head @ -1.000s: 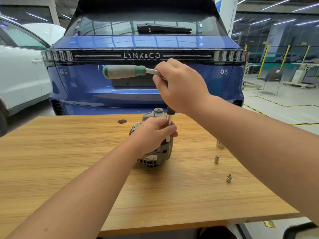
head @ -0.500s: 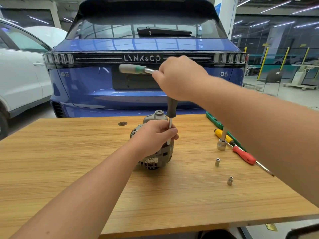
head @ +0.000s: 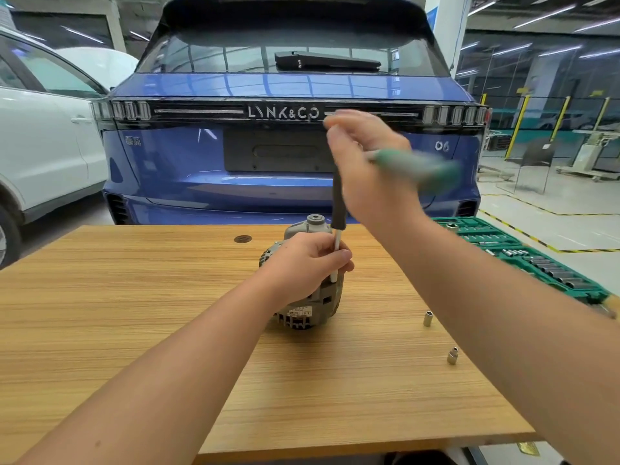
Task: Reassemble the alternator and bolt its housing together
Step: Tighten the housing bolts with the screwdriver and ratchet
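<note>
Right hand clamps the ratchet above; its upright extension meets the alternator, steadied by left-hand fingers curled round both.

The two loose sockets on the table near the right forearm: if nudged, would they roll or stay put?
The far socket stands on end, so it would probably slide or tip before rolling. The near socket leans slightly, so it may topple more readily. Both look like small metal cylinders on a smooth wooden table; once on their sides they would likely roll.
</note>
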A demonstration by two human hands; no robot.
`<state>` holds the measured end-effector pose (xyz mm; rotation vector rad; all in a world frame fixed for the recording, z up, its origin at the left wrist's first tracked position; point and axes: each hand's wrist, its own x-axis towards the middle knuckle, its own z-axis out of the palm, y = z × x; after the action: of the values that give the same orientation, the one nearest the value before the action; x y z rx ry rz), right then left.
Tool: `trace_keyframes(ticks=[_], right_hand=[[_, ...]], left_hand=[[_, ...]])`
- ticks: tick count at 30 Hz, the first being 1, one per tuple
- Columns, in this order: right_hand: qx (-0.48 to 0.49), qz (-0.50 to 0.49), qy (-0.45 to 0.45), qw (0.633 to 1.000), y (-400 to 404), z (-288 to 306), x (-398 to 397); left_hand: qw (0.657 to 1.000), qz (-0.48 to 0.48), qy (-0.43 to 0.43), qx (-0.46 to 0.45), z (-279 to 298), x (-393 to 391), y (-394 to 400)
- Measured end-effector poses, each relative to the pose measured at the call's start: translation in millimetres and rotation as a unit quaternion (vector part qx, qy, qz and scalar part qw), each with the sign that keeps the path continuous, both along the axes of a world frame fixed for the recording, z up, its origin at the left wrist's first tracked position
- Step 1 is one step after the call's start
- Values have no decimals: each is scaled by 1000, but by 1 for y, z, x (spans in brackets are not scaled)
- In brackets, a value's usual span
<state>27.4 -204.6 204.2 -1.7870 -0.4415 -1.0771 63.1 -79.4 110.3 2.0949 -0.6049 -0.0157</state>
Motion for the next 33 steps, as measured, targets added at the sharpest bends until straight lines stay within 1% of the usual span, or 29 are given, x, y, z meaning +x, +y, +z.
trace_keyframes(ticks=[1,2,3,6,8,12,16,20,22,23,24,25,26,27,28,30,32,33], right_hand=[[-148,-69,-72,984,-2,-3,1],[-241,-107,-94,960,-3,-4,2],[-278,-122,-71,950,-3,-1,3],[-321,-151,2,935,-4,7,8],[-326,-158,18,932,-6,8,8],[-323,-134,34,936,-8,8,5],[-344,-111,68,930,-10,17,2],[-406,-104,101,902,-7,35,2],[-417,-99,152,891,-4,49,1],[-394,-88,192,894,-1,55,1],[-339,-62,242,907,0,60,0],[-255,-16,300,919,1,63,0],[-158,45,357,920,1,64,-1],[-62,113,406,905,-1,64,-2],[21,181,439,880,-4,62,-2],[163,281,448,833,-6,49,0],[297,318,406,804,-5,33,5],[352,321,361,802,-4,25,7]], left_hand=[[1000,-2,2,-1,0,0,0],[1000,-3,5,-2,0,-1,0],[1000,-2,5,0,1,-2,-1],[1000,1,-7,9,2,-3,-2],[1000,2,-10,10,3,-4,-2],[1000,5,-14,10,3,-5,-2],[1000,10,-13,4,2,-4,-2],[1000,14,-3,-4,1,-4,-2],[1000,13,3,-7,1,-3,-1],[1000,13,7,-8,1,-3,0],[1000,12,11,-9,1,-3,0],[1000,11,13,-10,1,-2,0],[1000,9,14,-11,1,-1,0],[1000,9,14,-11,1,-1,1],[1000,9,15,-11,0,0,1],[1000,9,15,-9,0,0,1],[1000,12,5,-5,0,0,1],[1000,15,3,-4,0,0,0]])
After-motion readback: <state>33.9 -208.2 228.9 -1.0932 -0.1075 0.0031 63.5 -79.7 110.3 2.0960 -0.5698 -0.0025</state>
